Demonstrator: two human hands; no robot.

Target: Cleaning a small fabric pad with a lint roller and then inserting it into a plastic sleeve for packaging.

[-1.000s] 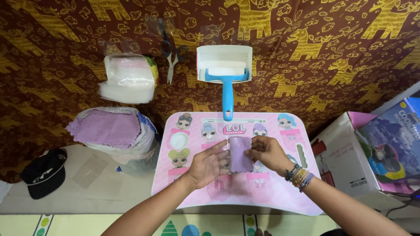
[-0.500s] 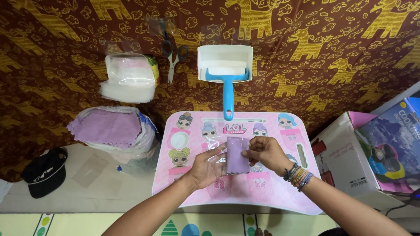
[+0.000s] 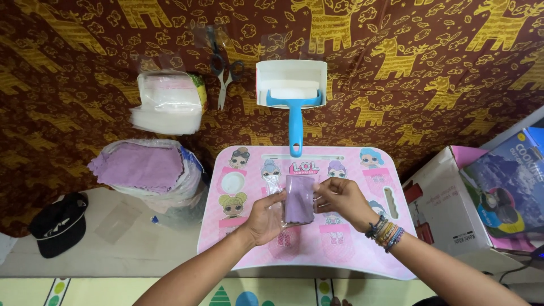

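Looking down from the head view, both hands are busy over a small pink tabletop (image 3: 351, 249) with cartoon doll faces printed on it. The left hand (image 3: 265, 218) and right hand (image 3: 341, 198) are each pinching one side of a folded purple cloth (image 3: 299, 198), which is sitting partly inside a clear plastic sleeve (image 3: 276, 187), so both hands are closed on that little bundle, held just above the middle of the tabletop.

Containers next: off to the left, an open plastic bag (image 3: 190, 187) is holding a fat stack of the same purple cloths (image 3: 139, 165), too many to count. Above it, a clear pack (image 3: 168, 102) is stuffed with what look like empty transparent sleeves. A white tray (image 3: 291, 79) is cradling a lint roller with a blue handle (image 3: 294, 127), its handle pointing down toward the tabletop's far edge.

Other bits around: one pair of scissors (image 3: 225, 71) is lying between the pack and the tray, one black cap (image 3: 58, 222) is sitting far left, and a cardboard box (image 3: 447, 198) with a printed carton (image 3: 507, 181) on it is crowding the right side. Everything up top is resting on a brown fabric with gold animal prints (image 3: 425, 68). Nothing is getting between the hands and the cloth.
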